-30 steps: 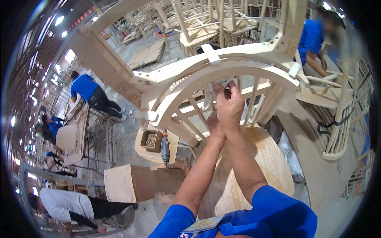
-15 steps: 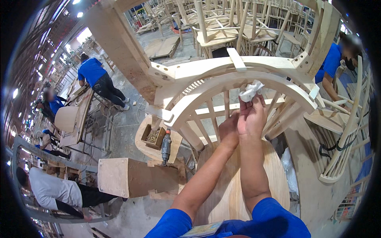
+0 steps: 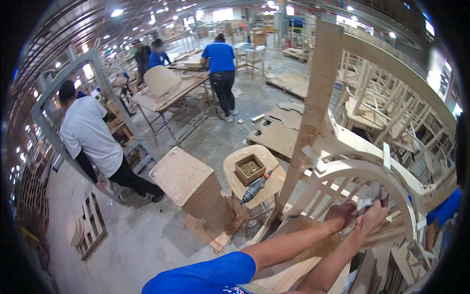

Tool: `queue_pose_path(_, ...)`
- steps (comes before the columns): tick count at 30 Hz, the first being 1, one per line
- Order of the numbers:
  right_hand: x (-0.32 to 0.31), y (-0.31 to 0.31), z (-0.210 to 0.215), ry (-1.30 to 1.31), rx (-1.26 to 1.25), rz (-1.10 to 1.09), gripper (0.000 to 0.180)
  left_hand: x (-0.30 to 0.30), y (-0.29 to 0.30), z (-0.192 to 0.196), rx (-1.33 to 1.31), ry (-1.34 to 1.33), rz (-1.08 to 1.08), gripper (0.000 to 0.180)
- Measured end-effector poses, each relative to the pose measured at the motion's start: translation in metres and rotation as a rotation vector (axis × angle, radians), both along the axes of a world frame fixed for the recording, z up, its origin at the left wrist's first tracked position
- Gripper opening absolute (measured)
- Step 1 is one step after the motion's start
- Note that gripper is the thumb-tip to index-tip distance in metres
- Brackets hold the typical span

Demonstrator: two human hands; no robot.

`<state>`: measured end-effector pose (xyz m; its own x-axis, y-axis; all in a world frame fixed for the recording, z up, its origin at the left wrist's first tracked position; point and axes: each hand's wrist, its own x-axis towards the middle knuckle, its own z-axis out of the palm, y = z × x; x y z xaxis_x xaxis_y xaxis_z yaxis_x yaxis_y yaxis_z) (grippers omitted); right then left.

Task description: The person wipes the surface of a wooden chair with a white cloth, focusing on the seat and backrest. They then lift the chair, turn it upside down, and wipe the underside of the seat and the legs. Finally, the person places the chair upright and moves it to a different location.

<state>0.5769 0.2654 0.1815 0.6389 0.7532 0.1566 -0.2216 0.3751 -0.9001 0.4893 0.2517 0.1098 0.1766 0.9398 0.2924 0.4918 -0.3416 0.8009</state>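
A pale wooden chair with a curved back rail (image 3: 364, 168), thin spindles (image 3: 334, 193) and a light seat (image 3: 293, 262) stands in front of me, at the lower right. My right hand (image 3: 373, 214) is closed on a crumpled white cloth (image 3: 364, 203), just inside the arch of the rail. Close beside it, at the spindles, is my left hand (image 3: 341, 215). Its fingers are curled, and whatever they may hold is hidden. A heavy wooden frame (image 3: 318, 83) rises around the chair back.
On a stool (image 3: 274, 169) to the left lie an open box of small fasteners (image 3: 249, 169) and a power drill (image 3: 255, 188). A large wooden block (image 3: 188, 183) stands nearer. Co-workers are at a table (image 3: 171, 93) and by a grey metal frame (image 3: 93, 54). Stacked chairs (image 3: 367, 108) fill the right.
The view has swung left, so the chair and my hands appear farther right. The cloth has come down from the face of the curved rail to inside the arch. My hands stay close together.
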Motion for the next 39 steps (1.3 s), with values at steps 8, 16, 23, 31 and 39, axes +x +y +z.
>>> queue_pose_path(8,-0.040,-0.015,-0.003,-0.005,0.129,-0.081,0.028,-0.006,-0.004,0.005,0.065,-0.159,-0.128,0.029)
queue_pose_path(16,-0.016,0.002,0.011,-0.271,-0.017,-0.159,0.029,0.005,0.001,-0.004,0.131,-0.023,-0.010,0.025)
queue_pose_path(23,0.010,-0.001,-0.013,-0.122,-0.056,0.031,0.019,-0.005,-0.003,-0.001,0.080,0.041,0.013,0.019)
queue_pose_path(31,0.023,0.017,-0.037,0.452,0.119,0.068,0.016,0.012,-0.004,0.004,-0.328,-0.187,-0.099,0.027)
queue_pose_path(39,-0.038,-0.019,-0.013,-0.825,0.108,-0.550,0.014,-0.008,0.018,-0.015,-0.012,0.218,-0.058,0.042)
